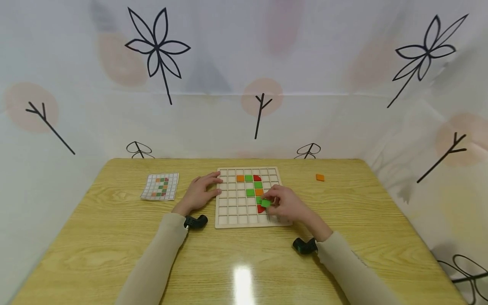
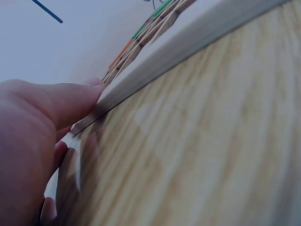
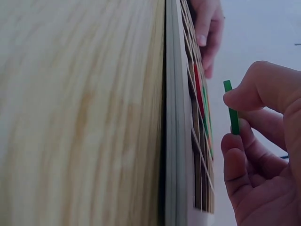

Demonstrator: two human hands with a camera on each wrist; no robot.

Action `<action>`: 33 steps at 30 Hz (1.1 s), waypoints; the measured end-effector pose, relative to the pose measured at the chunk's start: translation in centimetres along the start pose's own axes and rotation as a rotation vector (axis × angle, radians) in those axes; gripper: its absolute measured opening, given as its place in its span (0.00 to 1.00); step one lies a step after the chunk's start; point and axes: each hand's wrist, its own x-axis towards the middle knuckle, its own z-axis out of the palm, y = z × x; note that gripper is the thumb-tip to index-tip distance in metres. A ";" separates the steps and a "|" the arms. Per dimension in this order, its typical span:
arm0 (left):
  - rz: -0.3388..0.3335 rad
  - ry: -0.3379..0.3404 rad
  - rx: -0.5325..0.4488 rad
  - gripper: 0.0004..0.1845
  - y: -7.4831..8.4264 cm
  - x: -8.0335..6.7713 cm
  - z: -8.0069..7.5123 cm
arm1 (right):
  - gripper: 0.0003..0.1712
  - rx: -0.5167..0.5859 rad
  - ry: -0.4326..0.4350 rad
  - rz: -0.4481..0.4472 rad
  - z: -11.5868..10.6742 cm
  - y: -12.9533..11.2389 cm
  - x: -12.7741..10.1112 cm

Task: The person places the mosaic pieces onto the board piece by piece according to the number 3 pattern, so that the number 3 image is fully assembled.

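A pale wooden grid board lies on the table in the head view. Along its left edge rests my left hand, its thumb and fingers touching the frame; the left wrist view has the thumb against the rim. Over the lower right part, my right hand pinches a green square tile between thumb and fingers. In the right wrist view this tile stands on edge, apart from the board. Set in the grid are several green, orange and red tiles, among them a rounded red tile beside the held one.
Left of the board lies a white paper sheet printed with a coloured grid pattern. A loose orange tile is on the table at the back right. Behind the table hangs a patterned cloth.
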 end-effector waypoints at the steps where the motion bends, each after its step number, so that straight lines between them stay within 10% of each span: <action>1: 0.001 -0.001 0.001 0.21 0.0 0.0 0.0 | 0.19 -0.007 -0.006 -0.013 0.2 -0.1 0.1; 33: -0.007 -0.002 -0.014 0.21 0.5 -0.1 -0.2 | 0.15 0.118 -0.187 0.014 1.7 -0.7 1.8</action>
